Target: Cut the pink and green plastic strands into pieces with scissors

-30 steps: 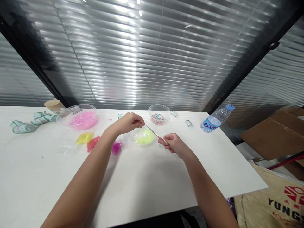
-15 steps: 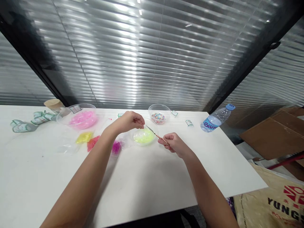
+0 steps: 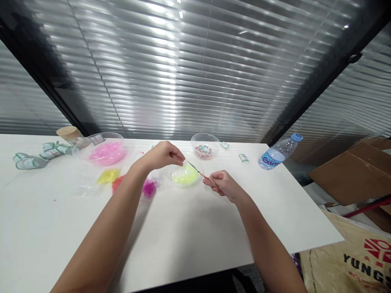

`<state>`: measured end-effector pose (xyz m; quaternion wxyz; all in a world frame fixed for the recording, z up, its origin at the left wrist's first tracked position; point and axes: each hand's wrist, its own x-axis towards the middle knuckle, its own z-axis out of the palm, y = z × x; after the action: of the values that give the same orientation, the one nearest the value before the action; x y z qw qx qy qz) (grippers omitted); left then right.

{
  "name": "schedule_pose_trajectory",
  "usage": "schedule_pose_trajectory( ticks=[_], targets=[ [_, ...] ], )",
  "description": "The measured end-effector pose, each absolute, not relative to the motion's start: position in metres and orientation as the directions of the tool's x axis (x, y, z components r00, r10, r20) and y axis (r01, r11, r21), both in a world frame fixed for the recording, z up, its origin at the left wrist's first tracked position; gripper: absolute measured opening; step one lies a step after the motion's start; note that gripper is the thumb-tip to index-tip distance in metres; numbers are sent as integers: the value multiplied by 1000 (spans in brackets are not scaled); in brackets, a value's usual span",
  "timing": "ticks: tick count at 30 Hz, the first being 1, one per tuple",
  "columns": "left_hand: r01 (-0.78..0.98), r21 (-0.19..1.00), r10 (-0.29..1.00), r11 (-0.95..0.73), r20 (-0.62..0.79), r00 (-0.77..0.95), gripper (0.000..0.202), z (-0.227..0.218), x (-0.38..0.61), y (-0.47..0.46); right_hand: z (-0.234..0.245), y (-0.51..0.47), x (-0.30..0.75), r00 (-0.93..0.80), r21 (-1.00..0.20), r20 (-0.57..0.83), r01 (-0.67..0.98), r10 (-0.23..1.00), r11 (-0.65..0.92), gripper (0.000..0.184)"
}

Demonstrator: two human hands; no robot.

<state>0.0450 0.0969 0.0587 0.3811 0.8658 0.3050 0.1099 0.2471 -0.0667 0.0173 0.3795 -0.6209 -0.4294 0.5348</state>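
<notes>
Over a shallow clear bowl of yellow-green bits (image 3: 185, 175), my left hand (image 3: 163, 154) is closed in a pinch. Whatever is between those fingertips is too small to make out. My right hand (image 3: 223, 185) grips small scissors (image 3: 200, 172) with copper-coloured handles, at the bowl's right side. Their slim silver blades point up and left, with the tip close to my left fingertips. Behind the bowl stands a clear tub of multicoloured beads (image 3: 203, 151). Bags of yellow (image 3: 108, 176), red (image 3: 117, 184) and magenta bits (image 3: 149, 188) lie left of it, the red one partly behind my left forearm.
A clear bowl of pink pieces (image 3: 107, 154) stands at the back left, near a wooden cylinder (image 3: 68, 134) and crumpled green-and-white packets (image 3: 30, 162). At the right are a water bottle (image 3: 278, 152) and a small packet (image 3: 243, 158). A cardboard box (image 3: 351, 171) sits beyond the table's right edge.
My left hand has shifted very slightly left and up. The scissors stay almost in place in my right hand.
</notes>
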Motion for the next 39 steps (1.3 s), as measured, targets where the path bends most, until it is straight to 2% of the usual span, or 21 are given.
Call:
schedule_pose_trajectory(
  ticks=[11,21,39],
  targets=[
    [433,742,615,-511,-37,788,22,63,45,92,17,-68,247,37,-927,-337,161,941,-339,52],
    [398,748,556,-531,-47,830,22,64,45,93,14,-67,248,26,-935,-316,158,948,-316,52],
    [294,836,490,-463,-35,871,17,65,48,90,19,-68,246,41,-933,-304,188,952,-306,53]
  ],
)
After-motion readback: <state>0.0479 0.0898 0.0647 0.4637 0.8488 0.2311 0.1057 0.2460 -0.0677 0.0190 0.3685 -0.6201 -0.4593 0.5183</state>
